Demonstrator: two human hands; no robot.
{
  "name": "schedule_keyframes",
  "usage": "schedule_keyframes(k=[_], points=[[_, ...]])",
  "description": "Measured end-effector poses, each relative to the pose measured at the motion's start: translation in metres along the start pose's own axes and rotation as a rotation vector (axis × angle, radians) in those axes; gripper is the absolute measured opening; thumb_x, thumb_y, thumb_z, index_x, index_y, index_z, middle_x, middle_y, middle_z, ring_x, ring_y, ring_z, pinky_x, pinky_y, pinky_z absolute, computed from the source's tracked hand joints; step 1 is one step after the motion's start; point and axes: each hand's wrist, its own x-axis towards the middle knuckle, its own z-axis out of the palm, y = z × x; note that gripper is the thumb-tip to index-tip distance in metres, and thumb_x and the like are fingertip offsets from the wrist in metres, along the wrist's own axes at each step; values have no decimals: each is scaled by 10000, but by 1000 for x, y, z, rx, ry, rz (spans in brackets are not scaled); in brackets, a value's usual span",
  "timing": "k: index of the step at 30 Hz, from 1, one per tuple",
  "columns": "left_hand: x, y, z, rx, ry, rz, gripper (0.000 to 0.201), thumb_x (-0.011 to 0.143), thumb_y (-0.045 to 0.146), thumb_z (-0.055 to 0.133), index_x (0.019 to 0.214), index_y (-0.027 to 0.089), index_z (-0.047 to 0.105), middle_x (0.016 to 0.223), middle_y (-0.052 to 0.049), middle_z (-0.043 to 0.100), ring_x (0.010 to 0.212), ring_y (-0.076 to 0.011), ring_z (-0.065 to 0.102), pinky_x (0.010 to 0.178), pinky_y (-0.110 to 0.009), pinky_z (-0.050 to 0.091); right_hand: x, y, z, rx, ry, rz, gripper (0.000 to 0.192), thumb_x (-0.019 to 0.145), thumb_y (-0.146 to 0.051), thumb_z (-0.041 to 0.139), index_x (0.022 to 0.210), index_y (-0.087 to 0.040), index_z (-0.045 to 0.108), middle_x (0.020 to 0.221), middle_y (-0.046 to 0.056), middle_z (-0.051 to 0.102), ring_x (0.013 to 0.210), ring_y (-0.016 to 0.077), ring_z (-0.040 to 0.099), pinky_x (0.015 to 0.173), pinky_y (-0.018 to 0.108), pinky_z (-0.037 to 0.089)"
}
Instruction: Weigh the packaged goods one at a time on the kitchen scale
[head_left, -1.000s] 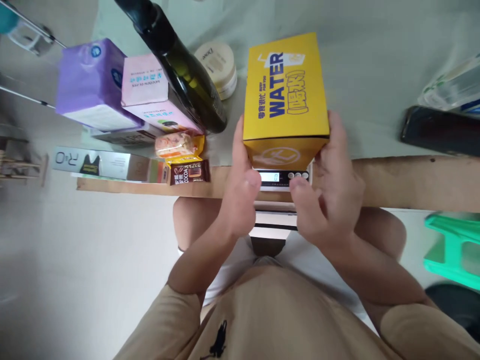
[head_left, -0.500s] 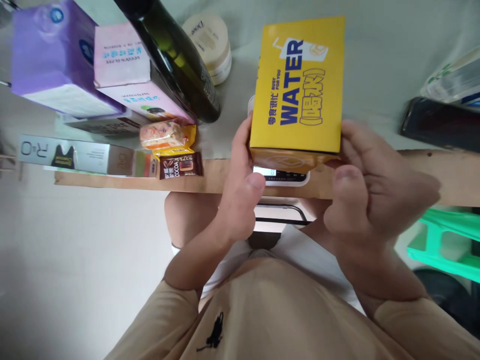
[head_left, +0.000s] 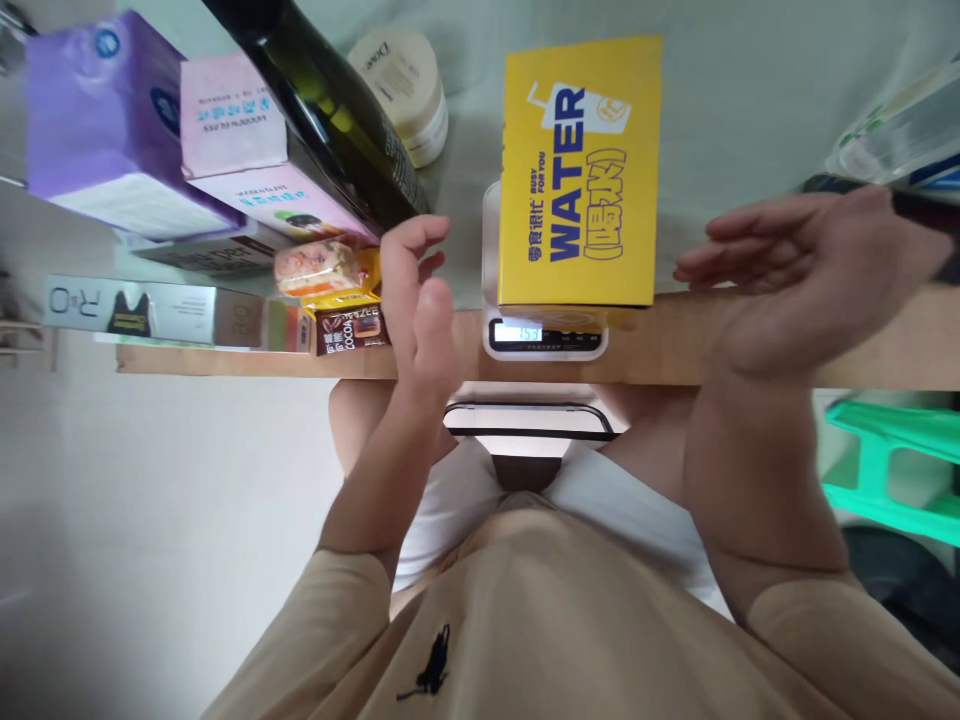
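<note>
The yellow box (head_left: 581, 175) marked "WATER" sat on the scale (head_left: 545, 338), hiding its platform; the display was unreadable. Left hand (head_left: 416, 290) at nine o'clock and right hand (head_left: 795, 270) at three hung spread, empty.

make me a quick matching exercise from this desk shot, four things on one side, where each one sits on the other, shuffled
Things:
1. yellow box
2. cream jar
3. cocoa bar
4. left hand

Places:
A. at the table's front edge, under an orange snack pack
B. open, left of the scale
C. on the scale
D. far side, behind the dark bottle

Pairs: 1-C, 2-D, 3-A, 4-B
</note>
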Motion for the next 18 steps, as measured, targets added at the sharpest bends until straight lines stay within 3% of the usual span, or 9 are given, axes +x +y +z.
schedule_keyframes(k=[2, 4, 7, 11, 16, 18], points=[[14, -15, -6, 60, 14, 97, 468, 1019, 691, 497, 961, 264, 680, 927, -51, 669, 895, -188, 638, 792, -381, 491, 21, 15, 8, 59, 126, 37, 617, 1001, -582, 402, 567, -186, 590, 491, 16, 516, 401, 110, 490, 423, 245, 289], [26, -26, -11, 105, -66, 145, 521, 1028, 660, 515, 726, 240, 579, 686, -14, 539, 656, -161, 503, 667, -380, 376, 36, 25, 14, 183, 148, 170, 724, 988, -737, 309, 505, -231, 494, 397, -30, 354, 319, 97, 333, 366, 250, 161], [34, -32, -16, 174, -187, 313, 530, 1047, 539, 539, 632, 225, 436, 584, 21, 405, 540, -140, 359, 614, -380, 256, 44, 26, 15, 352, 92, 230, 801, 939, -853, 246, 451, -255, 457, 356, -55, 223, 291, 87, 205, 325, 266, 108], [30, -30, -19, 147, -257, 483, 476, 1033, 436, 541, 637, 225, 382, 547, 28, 368, 507, -140, 338, 583, -367, 224, 35, 16, 9, 409, -56, 44, 803, 858, -920, 389, 415, -257, 487, 313, -52, 225, 260, 80, 195, 302, 273, 118], [18, -18, -19, 143, -273, 512, 486, 1018, 432, 491, 618, 222, 311, 533, 29, 285, 493, -134, 281, 546, -350, 196, 17, 23, 12, 367, -123, -167, 810, 911, -845, 463, 382, -233, 426, 285, -28, 245, 236, 79, 243, 301, 259, 85], [15, -8, -20, 171, -299, 438, 505, 1019, 437, 483, 616, 221, 270, 545, 29, 260, 510, -134, 274, 554, -352, 194, 11, 28, 14, 353, -144, -235, 790, 939, -749, 511, 364, -213, 437, 290, -12, 285, 251, 77, 281, 313, 246, 112]])
